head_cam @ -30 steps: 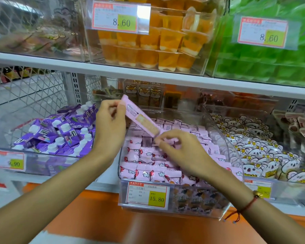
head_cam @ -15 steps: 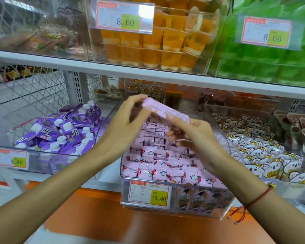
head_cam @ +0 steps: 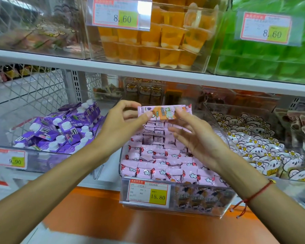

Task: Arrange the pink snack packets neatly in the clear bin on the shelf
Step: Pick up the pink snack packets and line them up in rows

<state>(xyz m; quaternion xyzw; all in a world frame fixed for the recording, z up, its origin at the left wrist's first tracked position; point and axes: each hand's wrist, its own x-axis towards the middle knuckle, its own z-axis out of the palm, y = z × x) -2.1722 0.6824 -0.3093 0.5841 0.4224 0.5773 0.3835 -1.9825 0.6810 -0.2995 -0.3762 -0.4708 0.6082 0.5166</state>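
At the far left of the frame we see a clear bin of purple cartons with white caps, a price tag reading 9.90 on its front. Above it, in the upper left, a blurred bin sits on the white shelf in front of wire mesh.

Moving toward the centre, our left hand reaches up from the lower left, its thumb and curled fingers pinching the left end of a single pink packet. The packet lies level across the middle of the frame, its printed face toward us, held above the rear of the clear bin. Directly above, at top centre, orange jelly cups are stacked in their own container behind a tag marked 8.60.

The clear bin stands at centre, its front edge jutting over the orange ledge, and is filled with pink snack packets in rough rows, the back ones standing on edge. A yellow tag on its front reads 15.80.

Our right hand, a red string bracelet on the wrist, comes in from the lower right. Its thumb and forefinger pinch the packet's right end while the other fingers spread loosely below, over the rows.

At right, a bin of white flower-printed packets sits beside the clear one. In the upper right, green packages fill a bin with another 8.60 tag.
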